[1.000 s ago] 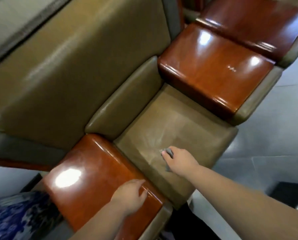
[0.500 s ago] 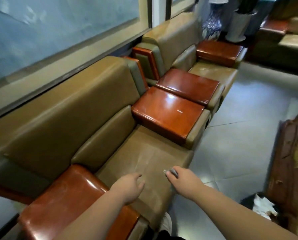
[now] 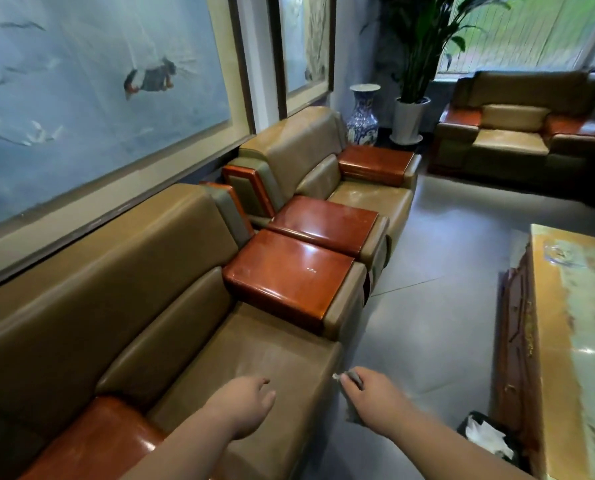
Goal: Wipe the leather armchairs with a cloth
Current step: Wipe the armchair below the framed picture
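Currently right hand [image 3: 375, 393] grips grey cloth [image 3: 353, 379] off the armchair [image 3: 254, 348] seat's front edge; left hand [image 3: 245, 403] relaxed, holding nothing, over seat.

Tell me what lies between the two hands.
In the head view, only bare olive seat cushion and its front edge lie between the left hand and the right hand, which holds the grey cloth.

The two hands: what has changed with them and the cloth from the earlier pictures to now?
The left hand left the glossy red-brown wooden armrest and now hangs open above the olive leather seat cushion. The right hand drew the small grey cloth off the cushion, out past its front edge. The view also lifted to show the room. The right fingers still hold the cloth.
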